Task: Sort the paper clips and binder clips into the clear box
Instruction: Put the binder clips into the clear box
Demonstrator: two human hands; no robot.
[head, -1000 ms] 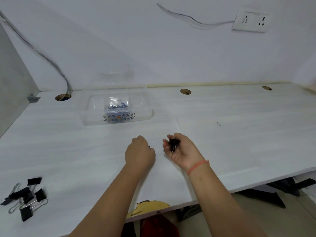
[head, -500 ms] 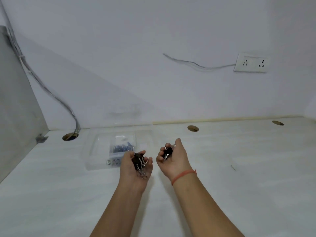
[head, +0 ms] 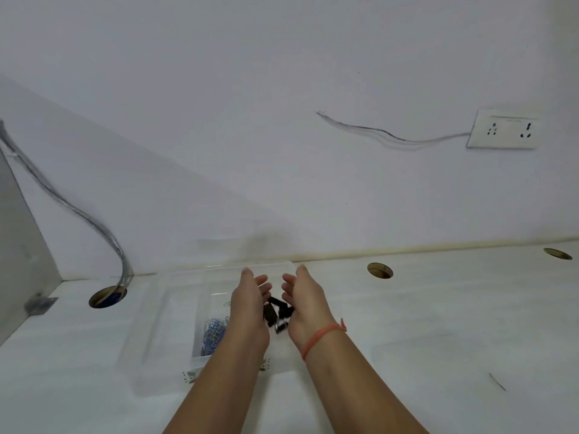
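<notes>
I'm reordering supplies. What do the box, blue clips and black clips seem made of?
Clear box: transparent glossy plastic; the desk shows through its walls. Paper clips: thin bent wire with a blue coat, likely coated metal. Binder clips: black, probably painted steel; too blurred to confirm.

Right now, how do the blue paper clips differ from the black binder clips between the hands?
Colour: the paper clips are blue wire; the binder clips are black and chunkier. Place: the paper clips lie settled in the clear box; the binder clips are blurred between the open left hand and right hand, seemingly dropping. Both are within the box's outline.
</notes>
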